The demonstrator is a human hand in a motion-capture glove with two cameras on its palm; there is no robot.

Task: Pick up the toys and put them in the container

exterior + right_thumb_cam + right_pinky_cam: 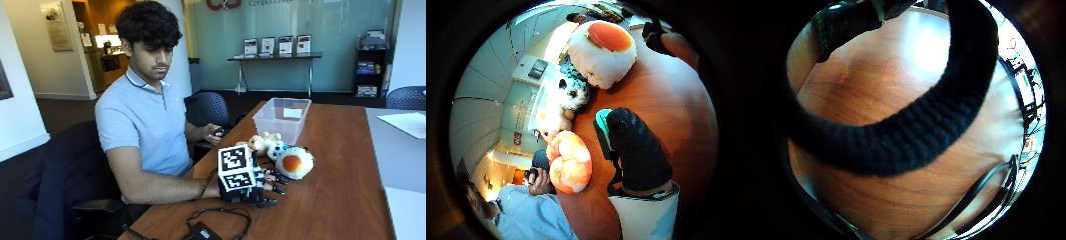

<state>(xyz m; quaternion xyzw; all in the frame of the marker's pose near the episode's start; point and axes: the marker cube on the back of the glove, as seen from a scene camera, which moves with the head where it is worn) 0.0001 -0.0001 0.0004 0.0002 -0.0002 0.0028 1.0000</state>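
Your gloved right hand [256, 182] hovers over the table [333, 200], fingers loosely curled, apparently grasping nothing.
The fried-egg plush [293, 161] sits just beyond your fingertips [274, 190], clear container [282, 119] farther past, so the reach runs one way.

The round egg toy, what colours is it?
White with an orange circle on top; the thumb side palm view shows it best.

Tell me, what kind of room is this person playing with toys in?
Probably an office or a meeting room. There is a long wooden table, office chairs like the dark one, and a glass wall with lettering at the back. The toys and clear container sit on the table.
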